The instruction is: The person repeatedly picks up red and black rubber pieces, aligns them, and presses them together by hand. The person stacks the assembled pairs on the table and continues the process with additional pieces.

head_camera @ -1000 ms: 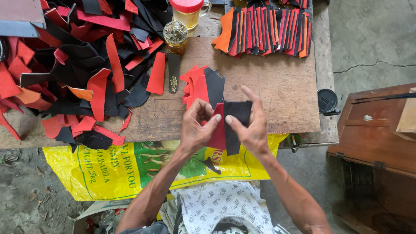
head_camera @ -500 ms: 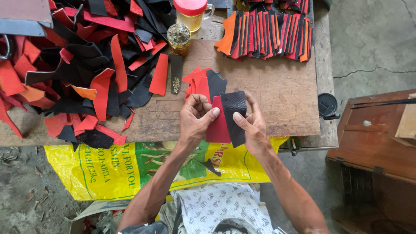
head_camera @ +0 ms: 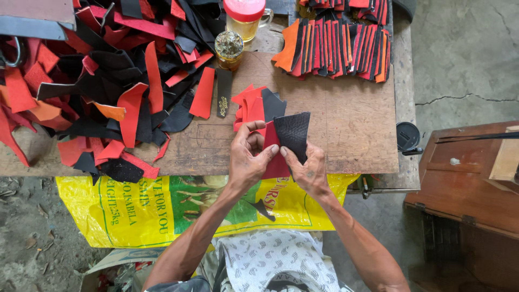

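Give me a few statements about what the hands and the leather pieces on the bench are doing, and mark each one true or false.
1. Both hands hold a black piece against a red piece. True.
2. The left hand rests flat on the yellow sack. False: it is raised at the wooden bench edge, gripping the pieces.
3. A jar with a red lid stands at the far side of the bench. True.
4. The sorted row of strips lies at the far left. False: it lies far right; the loose heap is on the left.
5. The right hand is empty. False: it pinches the black piece.
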